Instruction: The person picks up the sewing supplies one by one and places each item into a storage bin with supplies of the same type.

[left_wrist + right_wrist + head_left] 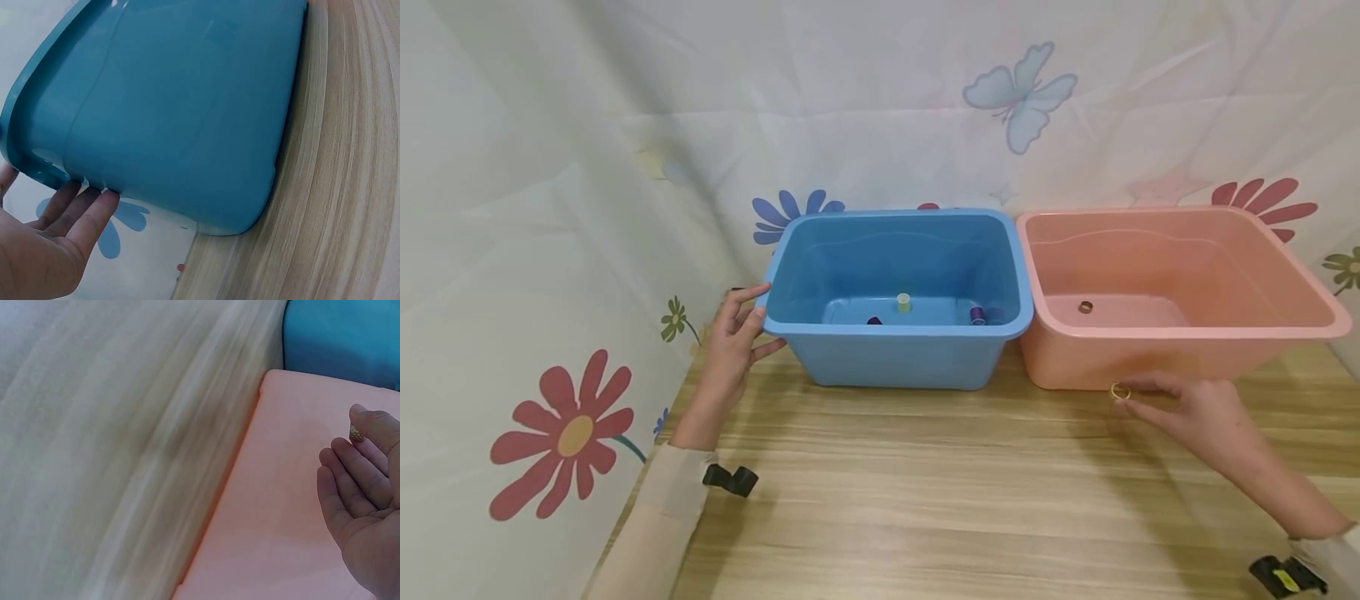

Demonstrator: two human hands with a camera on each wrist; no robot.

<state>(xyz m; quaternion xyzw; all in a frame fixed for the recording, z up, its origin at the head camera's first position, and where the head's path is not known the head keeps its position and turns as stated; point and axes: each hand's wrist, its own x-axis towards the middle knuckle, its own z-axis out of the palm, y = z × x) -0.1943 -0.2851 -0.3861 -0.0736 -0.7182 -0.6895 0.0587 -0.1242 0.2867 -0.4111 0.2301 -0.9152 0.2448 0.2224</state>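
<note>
My left hand (727, 346) holds the left rim of a blue tub (898, 360), with several fingers against the tub's outer side in the left wrist view. Between thumb and forefinger, my right hand (1206, 417) pinches a gold-coloured ring (1120, 392) just in front of a pink tub (1075, 364), below its rim. Only a bit of the ring shows in the right wrist view. On the pink tub's floor lies another ring (1086, 307). Inside the blue tub are a pale yellow-green spool (904, 302), a purple thread spool (977, 316) and a dark, partly hidden piece (874, 321).
Both tubs stand side by side at the back of a wood-grain table (895, 492), their rims nearly touching. Behind and to the left hangs a white curtain (850, 83) printed with flowers and a butterfly. A dark strap device sits on each wrist.
</note>
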